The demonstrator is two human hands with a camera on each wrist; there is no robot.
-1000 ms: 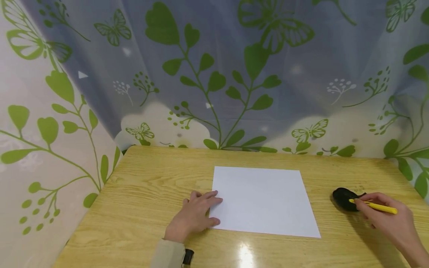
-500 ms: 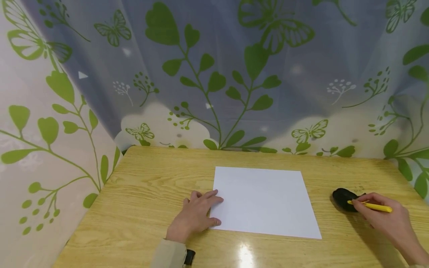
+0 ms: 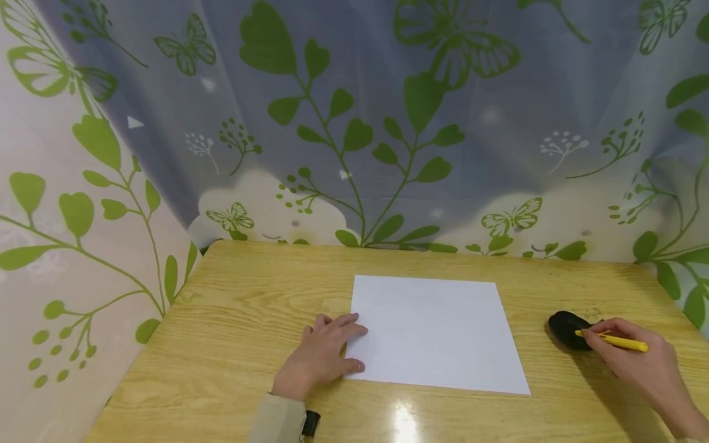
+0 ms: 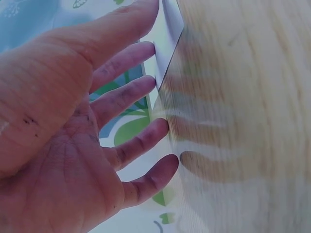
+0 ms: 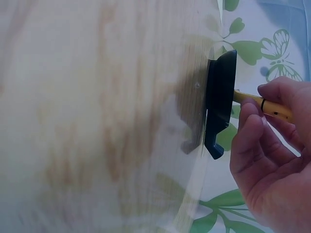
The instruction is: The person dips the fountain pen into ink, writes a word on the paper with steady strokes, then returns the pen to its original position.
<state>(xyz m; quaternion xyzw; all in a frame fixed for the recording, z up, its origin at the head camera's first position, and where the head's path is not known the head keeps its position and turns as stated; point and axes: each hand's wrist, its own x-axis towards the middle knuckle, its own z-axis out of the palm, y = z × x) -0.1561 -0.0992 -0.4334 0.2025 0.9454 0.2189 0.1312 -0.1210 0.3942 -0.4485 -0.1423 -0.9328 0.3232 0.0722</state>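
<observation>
A blank white sheet of paper [image 3: 429, 335] lies on the wooden table. My left hand [image 3: 321, 354] rests at its left edge, thumb and fingertips spread on and beside the paper; in the left wrist view the fingers [image 4: 133, 145] are extended and hold nothing. On the right, my right hand [image 3: 642, 357] pinches a slim yellow pen-like tool [image 3: 626, 342] between thumb and fingers. The tool's front end meets a small black oval dish [image 3: 566, 329]; its very tip is hidden in the dish. From the side, in the right wrist view, the dish [image 5: 222, 92] has a bent projection.
The wooden table [image 3: 249, 295] reaches back to a curtain [image 3: 498, 135] printed with green leaves and butterflies. A similar printed cloth [image 3: 50, 197] hangs along the left side. Bare wood separates the paper from the black dish.
My right hand has shifted slightly left, bringing the yellow tool's rear end left with it; over the last half second it barely moves. The left hand and paper stay nearly still.
</observation>
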